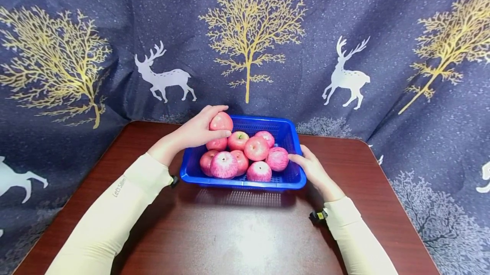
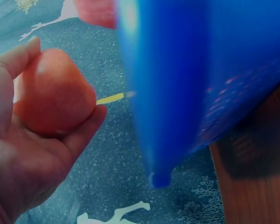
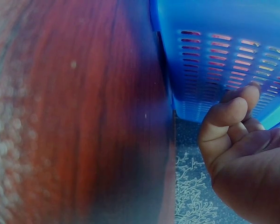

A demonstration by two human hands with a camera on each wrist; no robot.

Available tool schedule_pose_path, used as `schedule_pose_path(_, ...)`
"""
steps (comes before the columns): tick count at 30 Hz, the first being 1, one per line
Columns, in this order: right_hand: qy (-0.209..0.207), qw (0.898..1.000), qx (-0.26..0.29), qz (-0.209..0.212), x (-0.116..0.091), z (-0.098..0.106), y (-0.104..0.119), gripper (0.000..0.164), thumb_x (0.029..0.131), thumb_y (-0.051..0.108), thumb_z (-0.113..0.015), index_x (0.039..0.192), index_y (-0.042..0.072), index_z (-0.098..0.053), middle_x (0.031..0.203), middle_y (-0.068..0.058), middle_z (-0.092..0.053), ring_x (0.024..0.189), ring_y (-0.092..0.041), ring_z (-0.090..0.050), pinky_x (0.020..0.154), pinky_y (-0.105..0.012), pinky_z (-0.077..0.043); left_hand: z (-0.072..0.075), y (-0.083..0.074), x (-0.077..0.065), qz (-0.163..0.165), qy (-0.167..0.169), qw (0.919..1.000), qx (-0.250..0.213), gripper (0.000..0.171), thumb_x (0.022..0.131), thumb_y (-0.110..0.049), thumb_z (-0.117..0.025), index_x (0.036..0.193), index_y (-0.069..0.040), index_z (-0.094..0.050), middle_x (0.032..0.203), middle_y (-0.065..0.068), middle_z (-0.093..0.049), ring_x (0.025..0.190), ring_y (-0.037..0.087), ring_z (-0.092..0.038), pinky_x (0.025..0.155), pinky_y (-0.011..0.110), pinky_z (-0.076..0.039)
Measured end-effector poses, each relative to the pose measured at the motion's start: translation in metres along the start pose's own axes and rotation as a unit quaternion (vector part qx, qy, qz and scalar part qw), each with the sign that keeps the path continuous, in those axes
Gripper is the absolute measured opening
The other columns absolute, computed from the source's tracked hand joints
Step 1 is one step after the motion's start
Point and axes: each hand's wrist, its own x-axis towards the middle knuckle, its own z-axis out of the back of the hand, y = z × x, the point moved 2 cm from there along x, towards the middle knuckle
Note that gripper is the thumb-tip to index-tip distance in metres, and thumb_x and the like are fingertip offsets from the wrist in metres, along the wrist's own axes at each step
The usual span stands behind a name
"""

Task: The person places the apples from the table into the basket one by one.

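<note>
My left hand [image 1: 196, 130] grips a red apple [image 1: 221, 121] at the back left corner of a blue plastic basket [image 1: 283, 184]. The left wrist view shows this apple [image 2: 56, 93] between thumb and fingers, beside the basket's side. Inside the basket lie several red and pink apples [image 1: 256, 148], one with a greenish top. At the right side, my right hand [image 1: 315, 172] holds the basket's rim, its thumb over the edge. In the right wrist view, bent fingers [image 3: 226, 112] are against the slotted outer wall.
The basket stands toward the back of a dark red-brown wooden table [image 1: 214, 232]. Behind it hangs a dark blue cloth [image 1: 268, 92] with gold trees and white deer. Each wrist wears a small black strap [image 1: 318, 216].
</note>
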Motion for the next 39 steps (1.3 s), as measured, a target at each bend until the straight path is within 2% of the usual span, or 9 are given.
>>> schedule_pose_path(6, 0.000, 1.000, 0.004, 0.004, 0.001, 0.000, 0.000, 0.048, 0.097, 0.031, -0.059, 0.136, 0.008, -0.044, 0.126, -0.020, -0.058, 0.100, -0.033, -0.065, 0.079, -0.047, -0.055, -0.009, 0.000, -0.002, 0.007, 0.041, 0.9991, 0.008, 0.084, 0.082, -0.063, -0.069, 0.150, -0.027, -0.036, 0.129, -0.001, -0.044, 0.114, 0.014, -0.048, 0.098, 0.042, -0.042)
schedule_pose_path(18, 0.001, 1.000, 0.003, 0.000, 0.000, 0.000, 0.000, 0.049, 0.098, 0.033, -0.059, 0.137, 0.008, -0.044, 0.128, -0.019, -0.057, 0.101, -0.033, -0.065, 0.079, -0.047, -0.054, -0.025, 0.003, -0.001, 0.012, 0.076, 0.9967, 0.026, 0.084, 0.082, -0.066, -0.066, 0.150, -0.027, -0.037, 0.142, 0.005, -0.044, 0.127, 0.021, -0.044, 0.102, 0.048, -0.039)
schedule_pose_path(24, -0.004, 1.000, -0.006, -0.004, -0.001, -0.001, 0.001, 0.046, 0.099, 0.030, -0.057, 0.138, 0.009, -0.043, 0.128, -0.018, -0.057, 0.102, -0.032, -0.065, 0.080, -0.047, -0.054, -0.033, 0.005, 0.000, -0.002, 0.094, 0.9952, 0.027, 0.081, 0.083, -0.062, -0.067, 0.149, -0.024, -0.039, 0.140, 0.007, -0.045, 0.125, 0.021, -0.045, 0.102, 0.046, -0.040)
schedule_pose_path(30, -0.006, 1.000, -0.003, -0.002, 0.000, -0.001, 0.000, 0.045, 0.099, 0.028, -0.057, 0.137, 0.008, -0.044, 0.128, -0.019, -0.057, 0.101, -0.033, -0.065, 0.079, -0.047, -0.054, -0.039, 0.008, 0.002, -0.013, 0.097, 0.9948, 0.027, 0.081, 0.084, -0.061, -0.067, 0.149, -0.022, -0.039, 0.137, 0.007, -0.046, 0.121, 0.019, -0.047, 0.100, 0.043, -0.041)
schedule_pose_path(39, 0.000, 1.000, -0.005, -0.007, -0.001, -0.001, 0.004, 0.048, 0.099, 0.030, -0.057, 0.139, 0.008, -0.043, 0.130, -0.020, -0.056, 0.104, -0.033, -0.064, 0.081, -0.045, -0.054, -0.044, 0.012, 0.007, 0.011, 0.121, 0.9920, 0.034, 0.084, 0.084, -0.063, -0.066, 0.150, -0.021, -0.037, 0.141, 0.008, -0.044, 0.125, 0.022, -0.046, 0.103, 0.046, -0.039)
